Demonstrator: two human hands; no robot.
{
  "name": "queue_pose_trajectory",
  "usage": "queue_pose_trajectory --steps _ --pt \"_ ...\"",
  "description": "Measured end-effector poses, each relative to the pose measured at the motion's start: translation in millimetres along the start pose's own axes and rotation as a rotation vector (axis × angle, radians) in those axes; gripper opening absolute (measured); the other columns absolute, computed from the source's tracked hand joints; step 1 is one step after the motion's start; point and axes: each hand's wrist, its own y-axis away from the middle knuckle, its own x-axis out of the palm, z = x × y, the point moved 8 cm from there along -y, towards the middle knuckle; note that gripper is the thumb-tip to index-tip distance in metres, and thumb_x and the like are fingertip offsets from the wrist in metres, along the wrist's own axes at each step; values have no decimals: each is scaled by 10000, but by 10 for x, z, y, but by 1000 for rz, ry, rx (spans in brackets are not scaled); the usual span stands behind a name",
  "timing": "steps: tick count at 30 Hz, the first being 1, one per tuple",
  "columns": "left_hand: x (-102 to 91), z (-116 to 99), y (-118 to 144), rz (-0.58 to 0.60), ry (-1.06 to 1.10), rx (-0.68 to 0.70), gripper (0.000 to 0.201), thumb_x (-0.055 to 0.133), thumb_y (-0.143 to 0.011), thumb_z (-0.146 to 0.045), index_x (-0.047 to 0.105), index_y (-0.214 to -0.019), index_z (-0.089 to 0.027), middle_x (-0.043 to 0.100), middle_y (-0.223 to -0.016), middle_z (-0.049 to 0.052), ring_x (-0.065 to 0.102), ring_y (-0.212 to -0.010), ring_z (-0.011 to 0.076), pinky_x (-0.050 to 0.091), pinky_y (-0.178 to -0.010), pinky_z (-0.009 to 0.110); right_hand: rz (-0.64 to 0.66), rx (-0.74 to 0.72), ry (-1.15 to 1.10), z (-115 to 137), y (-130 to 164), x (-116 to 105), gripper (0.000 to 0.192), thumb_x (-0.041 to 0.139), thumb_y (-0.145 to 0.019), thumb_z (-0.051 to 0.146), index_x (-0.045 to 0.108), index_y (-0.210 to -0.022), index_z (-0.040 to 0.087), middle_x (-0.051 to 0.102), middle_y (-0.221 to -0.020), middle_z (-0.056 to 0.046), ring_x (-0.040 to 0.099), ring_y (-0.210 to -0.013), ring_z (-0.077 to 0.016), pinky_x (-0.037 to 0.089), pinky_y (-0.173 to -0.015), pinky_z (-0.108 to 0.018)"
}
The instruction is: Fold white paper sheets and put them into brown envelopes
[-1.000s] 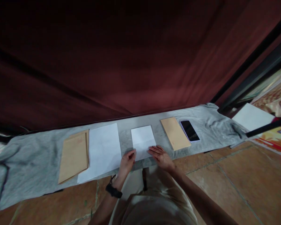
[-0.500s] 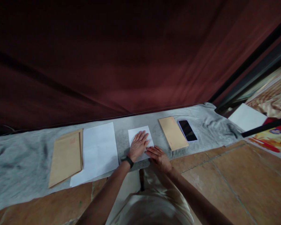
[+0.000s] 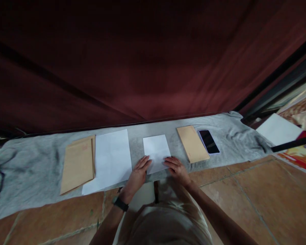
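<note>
Our left hand (image 3: 138,173) and right hand (image 3: 175,166) lie flat, fingers spread, grasping nothing, on the near corners of the folded sheet (image 3: 156,152). It rests at the cloth's (image 3: 28,177) near edge, between a larger sheet (image 3: 111,160) and an envelope (image 3: 192,143).

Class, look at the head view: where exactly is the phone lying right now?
The phone lies face up on the grey cloth, right of centre, just right of the small brown envelope, beyond the right hand.
</note>
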Motion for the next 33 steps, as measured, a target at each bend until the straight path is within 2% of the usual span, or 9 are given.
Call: queue_pose_trajectory --steps 3,6,10,12,17,21,24,28,33 --pt "-74 -44 62 -5 49 12 736 461 -812 50 521 -1467 -280 477 -1575 33 412 -1473 211 374 -1231 477 -20 31 -79 -29 -46 -43 358 524 -964 132 727 -1224 271 743 -1230 -59 671 -1178 -221 457 -1132 -515" --pt "-175 -39 -23 -20 93 7 611 535 -876 -55 542 -1450 -266 538 -1524 49 479 -1419 222 410 -1202 475 -13 86 -156 -65 -117 -103 287 528 -999 230 756 -1165 283 772 -1148 -52 704 -1097 -220 508 -1072 -470" --pt "-247 21 -178 -68 144 -40 269 584 -943 -211 734 -1162 -249 689 -1329 57 590 -1273 242 475 -1122 475 31 190 -268 -149 -193 -143 259 561 -995 340 764 -1140 270 774 -1119 -61 716 -1051 -225 565 -967 -407" --pt "-261 76 -223 -115 183 -100 215 594 -951 -258 751 -1094 -233 735 -1215 69 627 -1194 244 503 -1073 458 36 234 -285 -206 -207 -154 282 582 -981 380 746 -1172 252 765 -1136 -72 707 -1064 -231 558 -969 -407" --pt "-269 246 -258 -214 302 -317 204 599 -949 -333 740 -902 -194 747 -923 61 685 -910 211 554 -875 360 -39 338 -214 -354 -215 -190 313 578 -964 440 759 -1034 194 756 -978 -90 694 -952 -235 559 -898 -385" --pt "-302 264 -342 -254 349 -371 186 599 -940 -338 728 -940 -203 742 -946 49 679 -904 197 524 -837 315 -107 358 -171 -367 -280 -193 348 511 -993 445 749 -1039 194 744 -1038 -106 671 -1028 -245 534 -939 -390" --pt "-308 286 -424 -261 307 -426 202 580 -944 -345 705 -892 -195 725 -888 37 658 -846 181 494 -792 286 -137 391 -134 -379 -351 -191 354 488 -999 440 740 -1005 190 746 -985 -101 671 -988 -243 523 -923 -382" --pt "-273 337 -545 -244 269 -480 270 533 -963 -360 651 -788 -191 667 -750 6 593 -715 152 433 -689 254 -103 472 -84 -430 -458 -169 347 473 -1001 407 723 -925 178 749 -900 -87 676 -858 -215 513 -816 -314" --pt "-272 416 -677 -227 198 -565 302 527 -967 -374 638 -744 -203 614 -661 -10 535 -627 145 350 -620 261 3 626 64 -519 -582 -153 310 484 -1008 372 734 -950 197 767 -863 -61 697 -772 -190 467 -694 -247"
